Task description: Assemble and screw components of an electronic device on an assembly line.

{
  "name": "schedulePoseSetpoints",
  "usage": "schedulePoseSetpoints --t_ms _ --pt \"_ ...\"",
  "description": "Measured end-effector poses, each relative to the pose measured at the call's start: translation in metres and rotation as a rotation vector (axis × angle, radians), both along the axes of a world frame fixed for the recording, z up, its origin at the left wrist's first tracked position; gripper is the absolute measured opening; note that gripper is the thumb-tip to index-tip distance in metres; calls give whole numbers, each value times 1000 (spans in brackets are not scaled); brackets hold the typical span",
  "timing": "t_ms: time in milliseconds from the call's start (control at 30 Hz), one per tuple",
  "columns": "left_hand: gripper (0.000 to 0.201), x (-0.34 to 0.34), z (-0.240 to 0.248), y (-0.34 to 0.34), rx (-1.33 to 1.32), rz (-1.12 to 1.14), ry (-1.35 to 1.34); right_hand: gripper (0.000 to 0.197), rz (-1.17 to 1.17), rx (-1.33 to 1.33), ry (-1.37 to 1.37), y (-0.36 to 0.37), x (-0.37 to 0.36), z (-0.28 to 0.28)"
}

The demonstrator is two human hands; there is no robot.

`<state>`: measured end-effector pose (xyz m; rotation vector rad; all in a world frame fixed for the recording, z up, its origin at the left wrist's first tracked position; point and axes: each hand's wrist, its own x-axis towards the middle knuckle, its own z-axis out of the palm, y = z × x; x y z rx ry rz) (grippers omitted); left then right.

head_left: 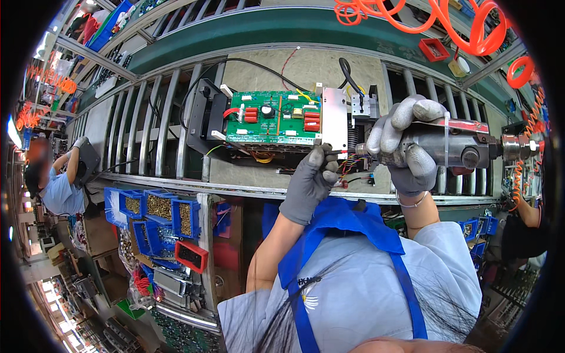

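Gloved hands work with a pneumatic driver (450, 147) at a green circuit board assembly (273, 117).
The right hand (406, 141) wraps the metal tool, held level with its nose pointing left; the left hand (312, 181) has its fingertips at the slim bit (336, 152), near the lower edge of a silver metal plate (335, 120), though whether they grip it is unclear, above a roller conveyor (170, 123).

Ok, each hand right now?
Left hand: curled beside the metal plate; whether holding anything cannot be told.
Right hand: closed around the grey power tool.
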<state>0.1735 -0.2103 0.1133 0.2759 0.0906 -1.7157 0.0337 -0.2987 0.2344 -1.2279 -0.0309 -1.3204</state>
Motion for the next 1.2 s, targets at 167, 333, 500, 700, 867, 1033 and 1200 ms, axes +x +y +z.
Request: schedulePoseSetpoints --t_ms 167,333,500,700,867,1033,1200 --pt "45 1 -24 -14 -50 -83 33 44 -34 83 42 -7 9 7" --pt "45 -16 -3 3 33 -40 -240 34 -333 63 294 -58 33 -8" --pt "37 4 -25 36 -16 -14 -304 36 -385 18 277 -104 61 -41" --pt "40 24 -36 55 180 50 -269 33 -354 -23 400 -113 70 -50" --pt "41 30 -48 54 190 29 -234 32 -357 -10 447 -113 80 -44" --pt "41 30 -41 50 265 6 -285 26 -323 -8 498 -123 85 -48" --pt "40 32 -53 56 211 13 -179 27 -333 57 556 -121 84 -40"
